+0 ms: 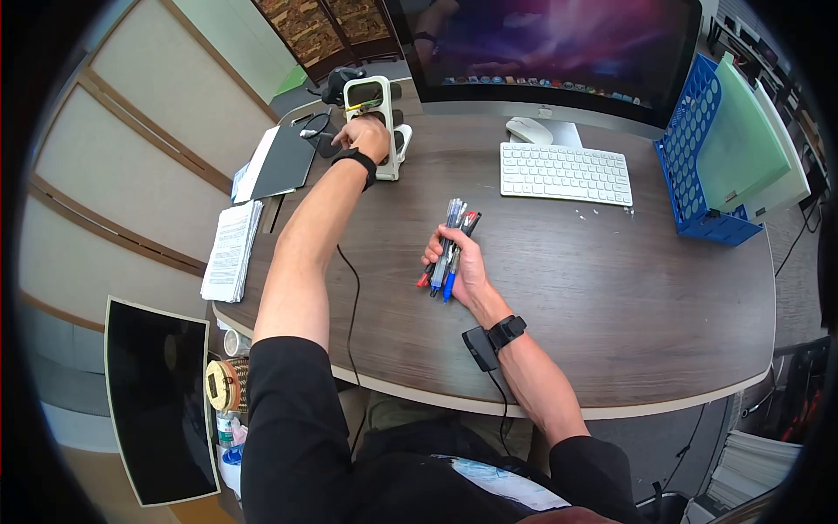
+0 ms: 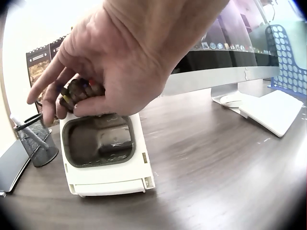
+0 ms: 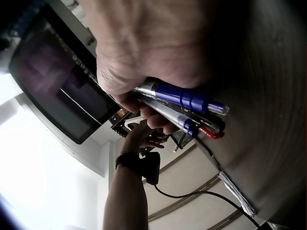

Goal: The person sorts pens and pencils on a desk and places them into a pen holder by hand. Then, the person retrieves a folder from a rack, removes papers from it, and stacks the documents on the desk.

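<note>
The wood-grain desk (image 1: 559,314) is the largest thing, with a wide desktop monitor (image 1: 559,44) standing at its far side, icons in a row along its screen. Beside the desk's left end is a dark screen (image 1: 161,402) in a pale frame. A blue perforated file rack (image 1: 690,105) stands at the right, holding green and white folders (image 1: 752,144). A white keyboard (image 1: 566,173) lies in front of the monitor. At the far left is a white organizer (image 1: 393,166) with dark-lined compartments; near it lie a dark folder (image 1: 284,162) and a stack of printed sheets (image 1: 231,249).

The left hand (image 1: 365,138) is over the organizer, its fingers and thumb around a cluster of coloured pens (image 2: 79,91) there, some ends yellow and red; whether it grips them I cannot tell. The right hand (image 1: 463,262), above the middle of the desk, is closed round a bundle of pens (image 1: 443,258), at least 4, in blue, red, black and clear barrels.

A black mesh pen cup (image 2: 37,143) stands beside the organizer with pens in it. The white mouse (image 1: 530,131) lies just behind the keyboard, and small white scraps (image 1: 596,211) are scattered before it.
</note>
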The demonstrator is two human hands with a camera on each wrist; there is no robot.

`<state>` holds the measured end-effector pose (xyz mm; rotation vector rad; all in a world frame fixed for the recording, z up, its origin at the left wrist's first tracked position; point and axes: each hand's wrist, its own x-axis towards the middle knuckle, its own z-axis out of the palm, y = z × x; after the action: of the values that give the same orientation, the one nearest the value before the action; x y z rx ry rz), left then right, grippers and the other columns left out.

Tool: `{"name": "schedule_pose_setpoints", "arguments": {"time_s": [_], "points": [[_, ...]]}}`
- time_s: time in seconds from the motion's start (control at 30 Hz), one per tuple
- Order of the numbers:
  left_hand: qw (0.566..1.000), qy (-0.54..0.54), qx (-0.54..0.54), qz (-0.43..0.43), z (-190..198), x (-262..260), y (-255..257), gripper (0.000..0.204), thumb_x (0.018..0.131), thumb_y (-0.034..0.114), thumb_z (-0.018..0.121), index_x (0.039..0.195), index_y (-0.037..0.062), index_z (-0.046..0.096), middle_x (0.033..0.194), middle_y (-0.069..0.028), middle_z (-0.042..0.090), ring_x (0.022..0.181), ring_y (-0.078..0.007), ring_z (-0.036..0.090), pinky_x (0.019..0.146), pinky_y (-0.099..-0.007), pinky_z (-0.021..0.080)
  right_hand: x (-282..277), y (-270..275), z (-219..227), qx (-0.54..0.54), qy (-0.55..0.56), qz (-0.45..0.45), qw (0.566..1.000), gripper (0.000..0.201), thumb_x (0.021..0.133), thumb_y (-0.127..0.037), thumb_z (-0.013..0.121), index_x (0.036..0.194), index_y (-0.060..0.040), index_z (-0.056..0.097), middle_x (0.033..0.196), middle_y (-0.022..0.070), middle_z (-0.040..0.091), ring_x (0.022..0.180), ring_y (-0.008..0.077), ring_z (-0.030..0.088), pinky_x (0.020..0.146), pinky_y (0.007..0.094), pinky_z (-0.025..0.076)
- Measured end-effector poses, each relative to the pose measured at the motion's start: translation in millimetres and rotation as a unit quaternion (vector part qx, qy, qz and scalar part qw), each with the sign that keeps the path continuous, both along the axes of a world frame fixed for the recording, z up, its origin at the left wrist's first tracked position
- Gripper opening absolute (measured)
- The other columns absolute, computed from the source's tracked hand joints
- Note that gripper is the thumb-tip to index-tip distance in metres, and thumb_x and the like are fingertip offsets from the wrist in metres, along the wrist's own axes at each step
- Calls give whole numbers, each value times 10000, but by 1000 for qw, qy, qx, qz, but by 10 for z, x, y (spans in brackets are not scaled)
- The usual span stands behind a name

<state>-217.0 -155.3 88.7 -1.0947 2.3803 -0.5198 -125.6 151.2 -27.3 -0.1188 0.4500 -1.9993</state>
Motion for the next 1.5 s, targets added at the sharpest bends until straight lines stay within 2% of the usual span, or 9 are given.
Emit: {"name": "schedule_pose_setpoints", "arguments": {"time_s": [0.1, 0.4, 0.43, 0.53, 0.67, 0.73, 1.17, 1.37, 1.5], "points": [[984, 13, -63, -168, -26, 197, -9, 339, 1024, 194, 626, 1216, -22, 804, 1265, -298, 738, 1020, -462, 798, 514, -615, 637, -3, -16, -29, -4, -2, 2, 1000, 184, 1058, -245, 648, 1071, -84, 559, 767, 28, 525, 737, 172, 581, 763, 372, 529], [921, 157, -149, -324, -187, 538, -246, 316, 962, 241, 636, 902, -6, 825, 870, -218, 784, 738, -372, 811, 498, -524, 609, -7, -21, -11, -2, 2, 2, 1000, 183, 1056, -240, 652, 1075, -79, 567, 772, 32, 532, 734, 174, 589, 757, 371, 541], [931, 141, -128, -312, -275, 490, -395, 324, 968, 224, 621, 920, -26, 821, 979, -252, 787, 772, -398, 816, 499, -516, 612, -7, -22, -10, -3, 2, 4, 1000, 185, 1054, -241, 654, 1072, -79, 569, 773, 33, 533, 734, 173, 589, 759, 371, 542], [983, 139, -1, -124, 54, 451, 41, 479, 989, 278, 560, 1265, -61, 756, 1319, -328, 719, 1179, -472, 753, 974, -525, 612, -7, -21, -28, -1, 6, 3, 1000, 188, 1051, -244, 658, 1066, -78, 572, 775, 34, 535, 736, 173, 590, 759, 371, 542], [985, 157, 75, -13, 169, 295, 40, 600, 981, 321, 516, 1401, -75, 681, 1427, -355, 663, 1383, -464, 637, 1174, -503, 477, -10, -19, -27, -1, 7, 1, 1000, 190, 1050, -246, 659, 1065, -78, 571, 775, 35, 535, 736, 172, 589, 760, 373, 541], [985, 123, 119, 24, 262, 272, 57, 664, 978, 400, 566, 1533, 40, 627, 1580, -218, 610, 1447, -429, 598, 1216, -476, 458, -10, -27, -35, -2, 14, 2, 1000, 193, 1051, -249, 658, 1063, -78, 571, 774, 36, 534, 735, 172, 587, 759, 375, 539], [991, 96, 74, -62, 218, 268, 42, 497, 1036, 338, 536, 1412, 86, 741, 1494, -165, 693, 1400, -374, 649, 1163, -474, 494, -12, -31, -16, 2, 7, 1, 1000, 182, 1058, -239, 642, 1063, -75, 565, 774, 36, 535, 731, 170, 581, 760, 371, 535], [941, 175, -19, -289, 81, 578, -254, 388, 964, 259, 548, 955, -24, 814, 980, -285, 801, 846, -435, 810, 764, -540, 650, -14, -38, -17, 0, 14, 4, 1000, 192, 1057, -249, 646, 1060, -75, 566, 775, 34, 538, 733, 166, 582, 762, 367, 535], [935, 201, -18, -291, 14, 730, -343, 429, 989, 257, 525, 986, -70, 802, 1084, -319, 776, 979, -461, 797, 903, -548, 634, -21, -45, -31, 3, 4, 11, 1000, 191, 1047, -253, 662, 1042, -84, 573, 768, 31, 536, 734, 167, 582, 760, 364, 534]]}}
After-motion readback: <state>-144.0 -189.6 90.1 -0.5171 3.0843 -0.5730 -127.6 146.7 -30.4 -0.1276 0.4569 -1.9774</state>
